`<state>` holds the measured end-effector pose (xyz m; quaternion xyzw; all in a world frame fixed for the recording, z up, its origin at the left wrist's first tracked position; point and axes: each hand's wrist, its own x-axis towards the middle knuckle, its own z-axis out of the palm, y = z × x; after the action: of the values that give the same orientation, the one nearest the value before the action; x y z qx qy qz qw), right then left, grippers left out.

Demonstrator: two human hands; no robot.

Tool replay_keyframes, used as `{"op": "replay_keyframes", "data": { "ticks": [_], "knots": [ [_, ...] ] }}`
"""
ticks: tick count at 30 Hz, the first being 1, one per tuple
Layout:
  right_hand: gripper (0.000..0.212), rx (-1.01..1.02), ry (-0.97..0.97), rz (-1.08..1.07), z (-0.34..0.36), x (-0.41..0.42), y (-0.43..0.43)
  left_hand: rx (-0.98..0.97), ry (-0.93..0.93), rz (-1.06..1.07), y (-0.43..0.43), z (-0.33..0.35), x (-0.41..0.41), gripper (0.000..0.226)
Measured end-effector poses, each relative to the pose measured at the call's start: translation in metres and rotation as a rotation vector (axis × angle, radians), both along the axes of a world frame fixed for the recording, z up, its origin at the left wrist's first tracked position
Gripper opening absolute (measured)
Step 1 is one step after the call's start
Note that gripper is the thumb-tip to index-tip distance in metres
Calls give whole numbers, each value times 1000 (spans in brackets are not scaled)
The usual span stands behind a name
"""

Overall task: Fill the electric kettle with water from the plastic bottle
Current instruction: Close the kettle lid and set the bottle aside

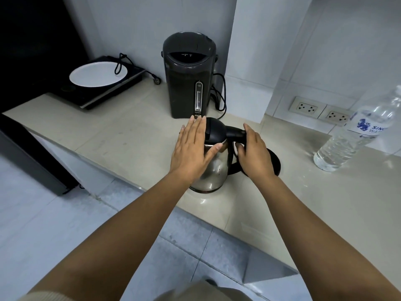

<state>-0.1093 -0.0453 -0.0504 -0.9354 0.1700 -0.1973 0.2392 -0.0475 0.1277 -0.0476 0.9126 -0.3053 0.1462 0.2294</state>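
We are still readying the electric kettle (213, 157) mid-counter: right hand (252, 152) clasps its handle, left hand (192, 148) lies flat, unclenched, against it; next, lid up, then the plastic bottle (358, 131) at three o'clock.

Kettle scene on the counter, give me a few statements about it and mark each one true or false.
1. The kettle has its lid shut. True.
2. The left hand holds the plastic bottle. False: it lies flat and open against the kettle; the bottle stands alone at the right.
3. The right hand is at the kettle's black handle. True.
4. The white plate lies on the floor. False: it rests on the black cooktop.
5. The bottle holds water. True.
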Motion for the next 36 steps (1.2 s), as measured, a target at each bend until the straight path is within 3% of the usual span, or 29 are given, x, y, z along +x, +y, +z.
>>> {"op": "replay_keyframes", "data": {
  "ticks": [8, 13, 23, 36],
  "knots": [
    [55, -100, -36, 51, -5, 3, -9, -48, -28, 57, -8, -7, -1, 84],
    [40, -116, -26, 117, 0, 11, -15, -47, -45, 84, -10, -7, -2, 85],
    [41, -37, -96, 123, -4, 21, -8, -96, -90, 66, -11, -7, -3, 87],
    [59, 0, -195, 29, -14, 22, 8, -154, -86, -37, -3, -6, 13, 86]
  ]
}}
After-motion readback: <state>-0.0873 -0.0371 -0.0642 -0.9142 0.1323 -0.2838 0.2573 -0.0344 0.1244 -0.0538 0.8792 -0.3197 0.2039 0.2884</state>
